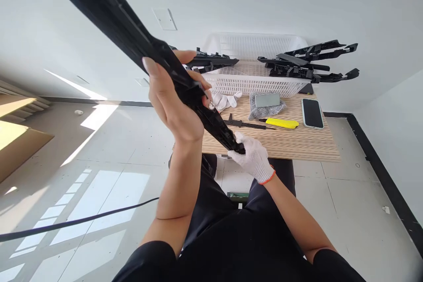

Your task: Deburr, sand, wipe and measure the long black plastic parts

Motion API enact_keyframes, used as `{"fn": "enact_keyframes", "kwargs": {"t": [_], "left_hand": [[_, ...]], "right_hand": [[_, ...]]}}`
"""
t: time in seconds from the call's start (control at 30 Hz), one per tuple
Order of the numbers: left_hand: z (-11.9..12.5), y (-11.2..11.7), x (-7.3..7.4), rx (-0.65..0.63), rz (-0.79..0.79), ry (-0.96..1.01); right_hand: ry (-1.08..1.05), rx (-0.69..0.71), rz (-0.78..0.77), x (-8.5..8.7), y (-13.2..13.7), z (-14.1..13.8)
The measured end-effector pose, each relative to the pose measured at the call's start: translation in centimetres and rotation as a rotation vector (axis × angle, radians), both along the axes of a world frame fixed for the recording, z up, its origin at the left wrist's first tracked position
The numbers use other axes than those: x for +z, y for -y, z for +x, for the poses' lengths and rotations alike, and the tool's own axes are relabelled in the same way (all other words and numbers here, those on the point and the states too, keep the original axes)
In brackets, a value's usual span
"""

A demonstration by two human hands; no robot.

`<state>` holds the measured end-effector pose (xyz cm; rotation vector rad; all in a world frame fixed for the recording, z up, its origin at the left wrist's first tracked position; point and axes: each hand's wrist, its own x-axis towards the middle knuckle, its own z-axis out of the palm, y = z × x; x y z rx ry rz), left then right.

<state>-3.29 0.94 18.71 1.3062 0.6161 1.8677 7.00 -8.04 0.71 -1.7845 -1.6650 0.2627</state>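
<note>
The bare left hand grips the long, slanting black plastic trim midway; the gloved right hand clasps its lower end by the table's front edge.

We hold one long black part aloft, slanting from the upper left, where its broader end runs out of view, down to the lower right, where it narrows into an unevenly moulded, partly covered tip.
</note>
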Motion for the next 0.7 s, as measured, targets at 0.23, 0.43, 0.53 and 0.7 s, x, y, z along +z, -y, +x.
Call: {"fn": "enact_keyframes", "kwargs": {"t": [0.23, 0.43, 0.53, 0.7], "left_hand": [[0.2, 1.6, -8.1, -0.229, -0.259, -0.147], [-0.6, 3.0, -15.0, -0.609, -0.193, -0.610], [-1.5, 3.4, -17.1, -0.798, -0.298, -0.607], [-2.1, 4.1, -18.9, -0.998, -0.544, -0.523]], "right_hand": [[-0.307, 0.200, -0.038, 2.5, -0.3, 1.3], [-0.517, 0.283, 0.001, 4.0, -0.3, 3.0], [-0.529, 0.218, -0.015, 3.5, -0.7, 3.3], [-0.555, 0.083, -0.075, 1.9, -1.8, 2.6]]}}
